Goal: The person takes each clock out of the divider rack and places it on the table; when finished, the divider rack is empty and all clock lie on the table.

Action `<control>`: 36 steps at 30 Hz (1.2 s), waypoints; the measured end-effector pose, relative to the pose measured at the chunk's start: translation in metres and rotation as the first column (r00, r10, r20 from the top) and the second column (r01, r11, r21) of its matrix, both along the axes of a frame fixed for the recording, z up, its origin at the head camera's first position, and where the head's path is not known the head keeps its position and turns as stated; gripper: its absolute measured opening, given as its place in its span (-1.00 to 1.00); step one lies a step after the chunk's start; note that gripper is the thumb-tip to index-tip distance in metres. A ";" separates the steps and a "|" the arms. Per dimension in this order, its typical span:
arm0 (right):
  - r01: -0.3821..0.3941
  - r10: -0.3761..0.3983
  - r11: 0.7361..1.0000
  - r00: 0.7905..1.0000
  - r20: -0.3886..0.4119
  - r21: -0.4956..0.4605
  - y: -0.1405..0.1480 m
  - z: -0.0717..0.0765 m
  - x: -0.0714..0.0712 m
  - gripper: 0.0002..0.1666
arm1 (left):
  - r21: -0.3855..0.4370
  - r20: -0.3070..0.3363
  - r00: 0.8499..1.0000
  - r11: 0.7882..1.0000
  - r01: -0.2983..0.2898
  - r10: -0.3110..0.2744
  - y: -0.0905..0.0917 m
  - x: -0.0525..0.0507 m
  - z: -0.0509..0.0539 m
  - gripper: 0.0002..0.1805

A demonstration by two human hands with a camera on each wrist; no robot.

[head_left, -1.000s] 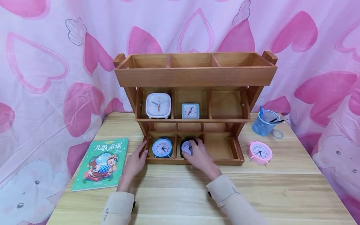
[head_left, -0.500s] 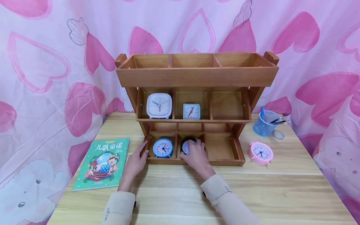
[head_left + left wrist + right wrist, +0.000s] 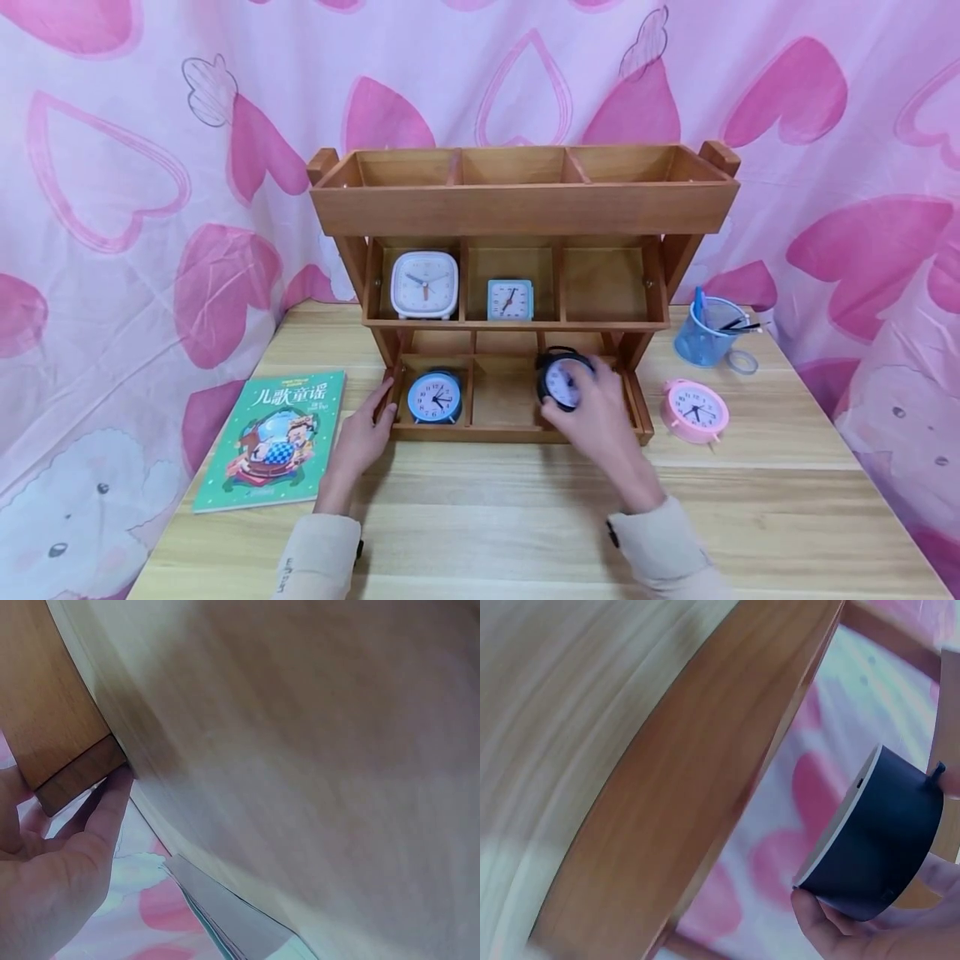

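My right hand (image 3: 596,412) grips a round black alarm clock (image 3: 561,382), held in front of the divider between the middle and right bottom compartments of the wooden shelf (image 3: 517,210). In the right wrist view the black clock (image 3: 877,832) hangs tilted between thumb and fingers of the right hand (image 3: 900,930). My left hand (image 3: 362,442) holds the left end of the bottom tier; the left wrist view shows the fingers of the left hand (image 3: 67,870) around the wooden corner (image 3: 82,772). A blue clock (image 3: 434,397) stands in the bottom left compartment.
On the middle tier stand a white clock (image 3: 424,285) and a small mint square clock (image 3: 510,300). A pink clock (image 3: 695,412), a blue pen cup (image 3: 705,335) and a tape roll (image 3: 742,361) lie right; a green book (image 3: 273,442) lies left.
My right hand has lifted the black clock out of the bottom middle compartment and moved it right. The left hand has stayed at the shelf's left end.
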State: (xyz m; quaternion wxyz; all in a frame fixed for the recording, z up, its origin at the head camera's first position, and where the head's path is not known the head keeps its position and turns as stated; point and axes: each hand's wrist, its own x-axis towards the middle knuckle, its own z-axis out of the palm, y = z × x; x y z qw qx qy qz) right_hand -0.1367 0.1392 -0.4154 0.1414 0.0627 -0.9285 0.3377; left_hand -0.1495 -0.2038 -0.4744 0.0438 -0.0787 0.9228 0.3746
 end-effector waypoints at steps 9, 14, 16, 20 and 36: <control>0.223 -0.223 0.975 0.975 -0.027 0.006 0.122 0.003 0.010 -0.34 | -0.012 -0.017 1.000 1.000 0.008 -0.008 -0.001 0.000 0.002 -0.43; 0.357 -0.361 0.932 0.928 0.093 0.057 0.191 -0.006 0.011 -0.21 | -0.005 -0.011 1.000 1.000 0.007 -0.007 -0.002 0.000 0.003 -0.43; 0.385 -0.391 0.920 0.912 0.123 0.075 0.212 -0.013 0.013 -0.20 | -0.005 -0.011 1.000 1.000 0.007 -0.007 -0.002 -0.002 0.004 -0.43; 0.386 -0.402 0.915 0.891 0.211 0.116 0.237 -0.027 0.014 -0.17 | -0.010 -0.001 1.000 1.000 0.007 -0.007 -0.003 -0.004 0.005 -0.42; 0.273 -0.333 0.937 0.886 0.323 0.217 0.251 -0.050 0.020 -0.14 | 0.000 0.005 1.000 1.000 0.018 -0.018 0.001 0.000 0.003 -0.43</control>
